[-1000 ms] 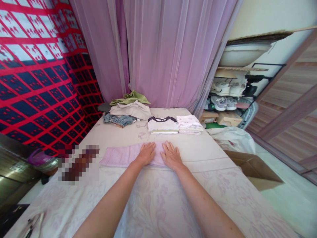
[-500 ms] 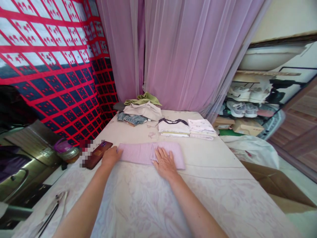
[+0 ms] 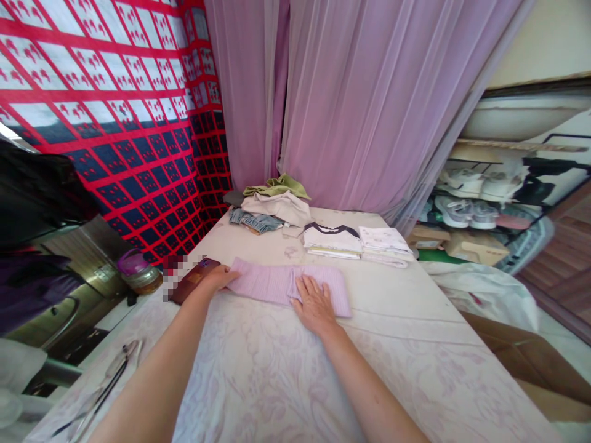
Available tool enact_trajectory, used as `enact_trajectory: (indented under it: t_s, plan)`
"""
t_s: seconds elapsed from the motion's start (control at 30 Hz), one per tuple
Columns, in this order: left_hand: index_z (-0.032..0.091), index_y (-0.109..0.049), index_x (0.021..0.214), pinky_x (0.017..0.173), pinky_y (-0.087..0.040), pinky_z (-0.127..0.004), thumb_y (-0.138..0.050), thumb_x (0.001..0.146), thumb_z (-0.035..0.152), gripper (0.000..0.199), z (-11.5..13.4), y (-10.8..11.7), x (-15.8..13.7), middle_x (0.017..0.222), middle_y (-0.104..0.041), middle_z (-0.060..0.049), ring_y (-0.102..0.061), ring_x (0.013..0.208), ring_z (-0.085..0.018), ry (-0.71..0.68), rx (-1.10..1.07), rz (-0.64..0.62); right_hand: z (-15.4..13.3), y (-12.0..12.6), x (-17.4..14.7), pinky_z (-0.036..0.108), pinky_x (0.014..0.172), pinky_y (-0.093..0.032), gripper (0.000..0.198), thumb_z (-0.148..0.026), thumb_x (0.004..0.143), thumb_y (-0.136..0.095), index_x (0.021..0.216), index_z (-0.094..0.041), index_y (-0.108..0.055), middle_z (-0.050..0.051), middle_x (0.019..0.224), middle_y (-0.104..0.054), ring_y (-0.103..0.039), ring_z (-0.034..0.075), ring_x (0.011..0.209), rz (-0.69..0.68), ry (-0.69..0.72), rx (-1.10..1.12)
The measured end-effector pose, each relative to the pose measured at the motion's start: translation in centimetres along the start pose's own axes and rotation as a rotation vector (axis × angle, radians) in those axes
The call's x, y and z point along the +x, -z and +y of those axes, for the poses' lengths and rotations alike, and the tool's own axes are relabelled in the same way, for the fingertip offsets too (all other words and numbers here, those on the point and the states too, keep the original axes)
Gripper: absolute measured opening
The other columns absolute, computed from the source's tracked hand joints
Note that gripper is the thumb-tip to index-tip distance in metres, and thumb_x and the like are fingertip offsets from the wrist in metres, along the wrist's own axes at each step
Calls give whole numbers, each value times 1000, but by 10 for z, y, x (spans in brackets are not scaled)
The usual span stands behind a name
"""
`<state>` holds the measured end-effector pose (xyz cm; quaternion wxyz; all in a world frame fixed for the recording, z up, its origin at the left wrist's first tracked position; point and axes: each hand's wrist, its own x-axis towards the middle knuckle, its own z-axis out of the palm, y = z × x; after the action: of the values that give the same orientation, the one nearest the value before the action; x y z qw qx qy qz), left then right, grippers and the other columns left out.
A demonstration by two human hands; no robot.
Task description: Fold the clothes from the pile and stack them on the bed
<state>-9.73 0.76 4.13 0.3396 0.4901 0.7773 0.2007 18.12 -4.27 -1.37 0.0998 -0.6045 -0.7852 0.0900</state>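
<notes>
A lilac ribbed garment [image 3: 268, 284], folded into a long narrow strip, lies across the floral-patterned sheet [image 3: 258, 369]. My left hand [image 3: 220, 278] pinches the strip's left end, which is slightly raised. My right hand [image 3: 314, 303] rests flat on the right part, fingers spread, beside a gathered crease. What kind of garment it is does not show. Close to my left wrist lies a phone in a brown-red case [image 3: 191, 283], partly blurred out.
Behind the strip sit a folded white shirt with dark trim [image 3: 330, 239] and folded pale clothes [image 3: 385, 241]. A loose clothes pile [image 3: 277, 206] lies farther back. Glasses [image 3: 122, 363] lie at front left. A purple-lidded jar [image 3: 138, 271] stands left; a cardboard box [image 3: 530, 357] is at right.
My left hand now grips the strip's left end and has lifted it a little. My right hand stays flat on the cloth. The whole view has shifted slightly.
</notes>
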Motion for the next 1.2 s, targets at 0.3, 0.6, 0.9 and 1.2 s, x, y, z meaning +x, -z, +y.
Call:
enact_trajectory:
  t_s: [0.3, 0.6, 0.9, 1.2]
  plan:
    - [18, -39, 133, 65, -54, -23, -64, 79, 21, 59, 78, -18, -33, 107, -66, -8, -66, 82, -14, -235, -392, -120, 11, 34, 20, 39, 105, -39, 39, -37, 92, -41, 120, -23, -62, 10, 134, -56, -49, 22, 126, 116, -60, 517]
    - [23, -46, 129, 77, -50, -28, -68, 73, 25, 60, 133, -96, -63, 102, -69, -4, -66, 88, -19, -539, -10, -72, 21, 93, 30, 28, 65, -55, 56, -60, 91, -35, 123, -18, -55, 11, 104, -70, -67, 15, 73, -168, -441, 1490]
    - [19, -58, 121, 98, -46, -36, -56, 83, 24, 38, 104, -117, -36, 120, -65, -8, -61, 110, -20, -749, -178, -163, 48, 71, 19, 18, 48, -43, 24, -13, 70, -55, 92, -16, -63, -5, 56, -57, -52, 10, 49, -4, -538, 1249]
    - [21, -41, 142, 113, -22, -51, -36, 96, 40, 51, 79, -136, -40, 153, -31, -9, -22, 142, -29, -903, 456, -25, 78, 63, 4, 18, 47, -40, 39, -18, 68, -50, 106, -17, -61, -2, 69, -63, -56, 12, 55, 120, -516, 1107]
